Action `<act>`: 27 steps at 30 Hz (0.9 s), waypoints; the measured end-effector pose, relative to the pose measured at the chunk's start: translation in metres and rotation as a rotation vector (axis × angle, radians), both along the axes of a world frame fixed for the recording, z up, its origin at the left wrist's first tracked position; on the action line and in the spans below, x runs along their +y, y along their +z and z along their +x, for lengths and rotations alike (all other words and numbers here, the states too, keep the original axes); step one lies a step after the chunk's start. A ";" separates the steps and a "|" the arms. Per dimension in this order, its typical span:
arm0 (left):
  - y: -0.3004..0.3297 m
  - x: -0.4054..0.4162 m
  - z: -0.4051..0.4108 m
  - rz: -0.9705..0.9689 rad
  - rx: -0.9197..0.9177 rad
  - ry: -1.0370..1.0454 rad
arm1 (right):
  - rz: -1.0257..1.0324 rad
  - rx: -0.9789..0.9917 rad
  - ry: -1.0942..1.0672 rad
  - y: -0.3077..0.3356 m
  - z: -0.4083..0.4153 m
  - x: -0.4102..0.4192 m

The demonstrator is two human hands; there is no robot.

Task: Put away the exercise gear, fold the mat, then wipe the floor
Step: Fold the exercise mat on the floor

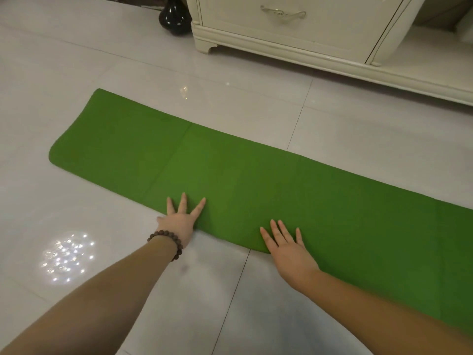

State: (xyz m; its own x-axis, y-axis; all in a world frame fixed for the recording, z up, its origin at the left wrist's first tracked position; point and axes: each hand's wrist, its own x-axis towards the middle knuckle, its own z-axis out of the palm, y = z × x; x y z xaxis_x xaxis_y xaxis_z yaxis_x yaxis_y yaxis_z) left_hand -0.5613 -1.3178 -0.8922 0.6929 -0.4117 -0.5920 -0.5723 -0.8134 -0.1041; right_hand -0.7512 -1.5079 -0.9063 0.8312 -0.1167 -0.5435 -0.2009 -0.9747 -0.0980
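Tile floor (256,103), one cabinet (294,34), one vase (175,17). One green mat (256,175); left hand (180,219) and right hand (289,248) flat on it, fingers spread, gripping nothing.

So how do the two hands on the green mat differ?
The left hand has a beaded bracelet at its wrist; the right hand has a bare wrist. The left hand's fingers are spread wider and it sits nearer the mat's rounded end. Both lie flat, palms down, along the mat's near edge.

Soft indoor light; glare spots on glossy floor (67,260); edges bowed.
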 end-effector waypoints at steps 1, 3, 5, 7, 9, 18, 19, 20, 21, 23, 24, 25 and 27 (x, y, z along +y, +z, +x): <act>-0.002 -0.003 -0.005 -0.040 0.044 0.000 | 0.016 -0.017 -0.020 0.001 0.000 -0.002; -0.007 -0.010 -0.018 -0.101 0.103 -0.069 | 0.028 -0.073 -0.034 0.003 -0.003 -0.005; -0.011 -0.014 -0.027 -0.135 0.099 -0.106 | 0.009 -0.085 0.005 -0.002 -0.010 -0.005; -0.011 -0.018 -0.031 -0.057 0.096 -0.112 | -0.026 -0.059 0.084 -0.011 -0.019 -0.006; -0.005 -0.026 -0.032 0.041 0.098 -0.133 | -0.007 -0.010 0.103 -0.014 -0.020 -0.009; 0.039 -0.122 -0.070 -0.073 -0.028 -0.620 | 0.075 -0.119 -0.298 0.052 -0.101 -0.078; 0.043 -0.140 -0.083 -0.103 -0.028 -0.681 | 0.042 -0.120 -0.361 0.059 -0.126 -0.092; 0.046 -0.158 -0.099 -0.138 -0.021 -0.733 | 0.009 -0.121 -0.437 0.067 -0.153 -0.107; 0.049 -0.176 -0.116 -0.172 -0.006 -0.772 | -0.023 -0.122 -0.519 0.073 -0.182 -0.121; 0.052 -0.207 -0.155 -0.211 0.037 -0.837 | -0.088 -0.105 -0.672 0.083 -0.240 -0.141; 0.053 -0.220 -0.176 -0.222 0.060 -0.864 | -0.115 -0.089 -0.740 0.088 -0.270 -0.148; 0.055 -0.232 -0.198 -0.234 0.083 -0.879 | -0.136 -0.073 -0.797 0.091 -0.298 -0.153; 0.057 -0.248 -0.238 -0.263 0.129 -0.872 | -0.169 -0.045 -0.876 0.093 -0.345 -0.161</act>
State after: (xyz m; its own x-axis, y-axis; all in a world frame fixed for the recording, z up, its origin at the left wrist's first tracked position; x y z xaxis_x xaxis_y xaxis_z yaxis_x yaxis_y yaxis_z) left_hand -0.7996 -1.5654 -0.8357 0.0093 -0.8899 -0.4561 -0.9885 -0.0771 0.1303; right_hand -1.0966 -1.6690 -0.8131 0.4263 -0.7955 -0.4306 -0.8797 -0.4754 0.0074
